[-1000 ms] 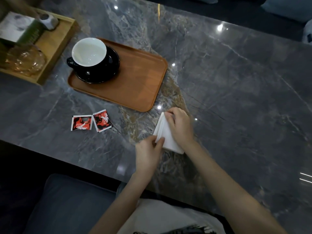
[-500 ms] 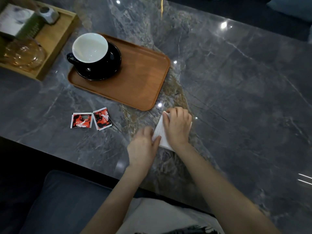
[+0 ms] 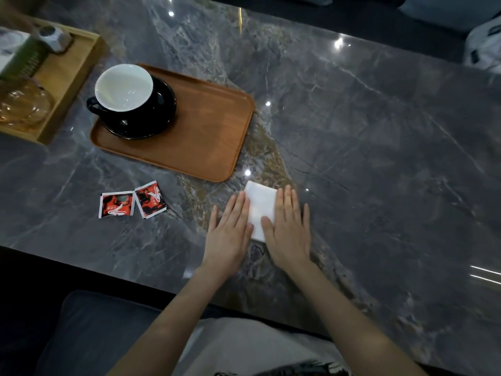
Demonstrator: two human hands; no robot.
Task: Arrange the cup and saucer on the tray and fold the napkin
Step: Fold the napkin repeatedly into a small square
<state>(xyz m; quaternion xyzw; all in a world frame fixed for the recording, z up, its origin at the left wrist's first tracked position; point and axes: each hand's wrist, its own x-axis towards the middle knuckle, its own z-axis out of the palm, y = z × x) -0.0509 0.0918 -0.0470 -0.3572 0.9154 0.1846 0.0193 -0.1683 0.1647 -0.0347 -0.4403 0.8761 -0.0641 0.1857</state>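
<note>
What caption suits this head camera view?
Both hands, left and right, press a folded napkin flat beside the tray.

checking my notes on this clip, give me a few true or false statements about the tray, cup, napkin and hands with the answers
1. The cup stands on the saucer on the brown tray. True.
2. The napkin lies on the brown tray. False: it lies on the marble table, just off the tray's near corner.
3. Both hands lie flat with straight fingers, the left hand at the napkin's left edge and the right hand over its right edge. True.
4. The cup is tipped on its side. False: it is upright, mouth up.
5. Two red sachets lie on the table, left of the hands. True.
</note>
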